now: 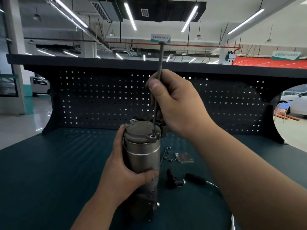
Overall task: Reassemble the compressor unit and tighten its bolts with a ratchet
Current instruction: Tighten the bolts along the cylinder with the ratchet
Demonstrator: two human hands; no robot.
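A grey cylindrical compressor unit (pixel 142 155) stands upright on the dark green bench. My left hand (pixel 123 170) wraps around its body from the left. My right hand (pixel 176 105) pinches a long thin bolt (pixel 160 63) held nearly vertical, head up. The bolt's lower tip sits in a hole in the ear of the top cover (pixel 152 136). A ratchet (pixel 197 179) with a black handle lies on the bench to the right of the unit, partly hidden by my right forearm.
Another long bolt (pixel 163 155), several small screws (pixel 169 158) and a flat metal plate (pixel 184 157) lie right of the unit. A black socket adapter (pixel 173 180) rests beside the ratchet. A black O-ring (pixel 71 135) lies far left. A perforated back panel (pixel 99 100) closes the bench's far side.
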